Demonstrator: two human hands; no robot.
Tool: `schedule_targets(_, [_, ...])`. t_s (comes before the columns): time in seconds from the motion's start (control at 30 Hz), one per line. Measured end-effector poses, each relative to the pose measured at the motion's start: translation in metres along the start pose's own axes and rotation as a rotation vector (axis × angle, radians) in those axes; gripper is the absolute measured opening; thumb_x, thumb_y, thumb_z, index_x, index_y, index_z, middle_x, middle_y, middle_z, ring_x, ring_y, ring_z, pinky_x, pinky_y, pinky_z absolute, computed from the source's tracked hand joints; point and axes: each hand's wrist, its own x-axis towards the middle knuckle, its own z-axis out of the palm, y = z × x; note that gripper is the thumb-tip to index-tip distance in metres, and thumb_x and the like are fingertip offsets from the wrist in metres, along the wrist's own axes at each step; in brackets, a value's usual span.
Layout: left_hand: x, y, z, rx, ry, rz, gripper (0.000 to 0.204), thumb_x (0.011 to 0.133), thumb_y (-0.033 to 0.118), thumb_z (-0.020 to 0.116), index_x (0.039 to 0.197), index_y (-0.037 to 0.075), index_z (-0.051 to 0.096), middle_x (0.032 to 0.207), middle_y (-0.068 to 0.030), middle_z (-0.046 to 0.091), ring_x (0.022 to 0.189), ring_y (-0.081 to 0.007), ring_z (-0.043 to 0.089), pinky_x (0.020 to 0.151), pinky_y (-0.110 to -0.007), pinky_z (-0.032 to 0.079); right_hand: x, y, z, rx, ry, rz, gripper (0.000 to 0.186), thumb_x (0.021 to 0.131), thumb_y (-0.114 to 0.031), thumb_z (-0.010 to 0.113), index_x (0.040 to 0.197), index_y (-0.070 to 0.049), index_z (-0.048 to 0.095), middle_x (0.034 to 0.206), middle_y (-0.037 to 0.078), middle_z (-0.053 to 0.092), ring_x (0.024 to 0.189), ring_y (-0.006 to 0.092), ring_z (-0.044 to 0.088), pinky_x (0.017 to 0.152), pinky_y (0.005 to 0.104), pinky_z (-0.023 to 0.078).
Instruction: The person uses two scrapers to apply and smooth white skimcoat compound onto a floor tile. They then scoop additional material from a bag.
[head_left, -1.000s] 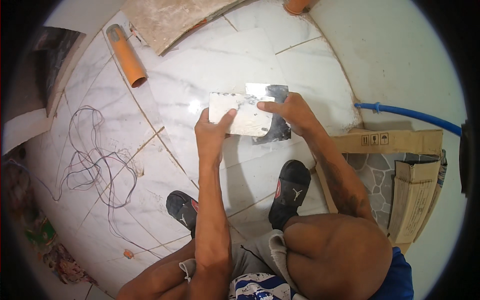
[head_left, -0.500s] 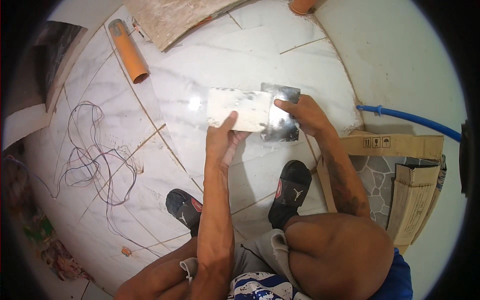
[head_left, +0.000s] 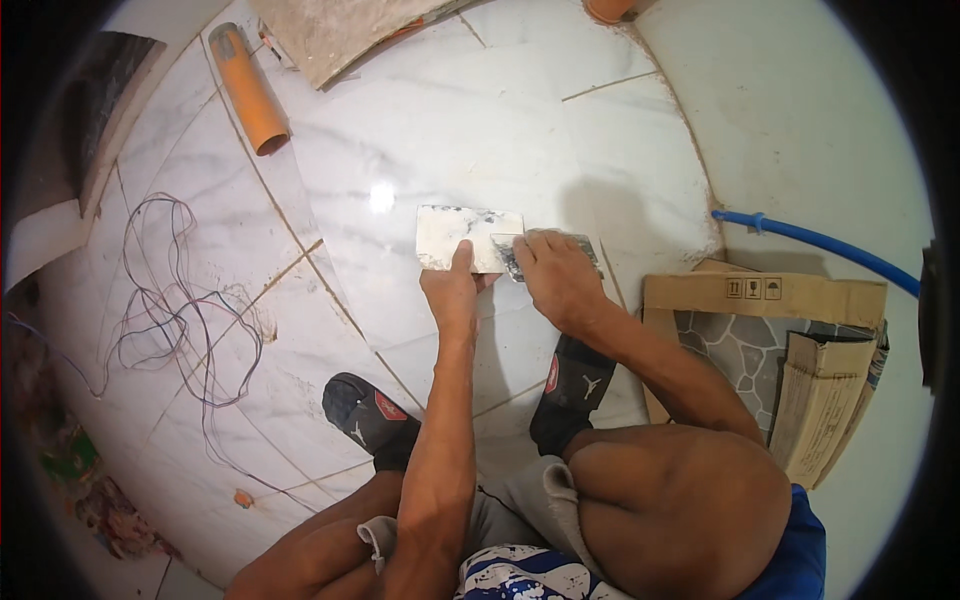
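Note:
My left hand grips a flat rectangular plate by its near edge, thumb on top. White paste coats the plate's face, with grey patches showing along the far edge. A thin metal plate, dark and smeared with white, is under the fingers of my right hand. Its left edge overlaps the right end of the coated plate. The right hand's fingers press over its upper face and hide much of it. Both plates are in front of me above the white tiled floor.
An orange pipe lies at the far left, near a worn board. Tangled thin wires spread over the left floor. A blue hose and an opened cardboard box are at the right. My black slides rest on the tiles.
The metal plate has tilted over and come onto the right end of the coated plate. My right hand has turned from gripping its side to fingers on top. Both plates are nearer me.

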Motion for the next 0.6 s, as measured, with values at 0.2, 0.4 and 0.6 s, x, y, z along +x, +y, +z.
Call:
schedule_targets(0.2, [-0.001,-0.001,-0.004,0.044,0.066,0.038,0.029,0.092,0.007,0.058,0.119,-0.006,0.054,0.103,-0.0143,0.066,0.080,-0.0208,0.067,0.058,-0.031,0.060,-0.001,-0.014,-0.007,0.092,-0.141,0.016,0.041,0.082,-0.005,0.052,0.122,0.004,0.054,0.114,0.016,0.057,0.107,0.0321,0.055,0.089,0.0420,0.047])
schedule_targets(0.4, [0.005,-0.007,-0.002,0.034,0.057,0.093,0.031,0.092,0.007,0.058,0.119,-0.007,0.054,0.104,-0.0150,0.066,0.082,-0.0216,0.067,0.058,-0.033,0.060,0.025,0.002,0.010,-0.014,-0.131,0.006,0.040,0.084,-0.009,0.052,0.122,0.002,0.055,0.106,0.014,0.060,0.096,0.0294,0.057,0.081,0.0415,0.049])
schedule_targets(0.6, [-0.002,-0.004,0.004,0.053,0.048,0.081,0.030,0.092,0.006,0.058,0.117,-0.008,0.055,0.105,-0.0168,0.065,0.083,-0.0225,0.067,0.058,-0.034,0.060,0.030,0.017,0.010,-0.121,-0.039,-0.010,0.013,0.080,-0.007,0.056,0.090,0.000,0.060,0.093,0.012,0.059,0.087,0.0272,0.059,0.074,0.0398,0.049])
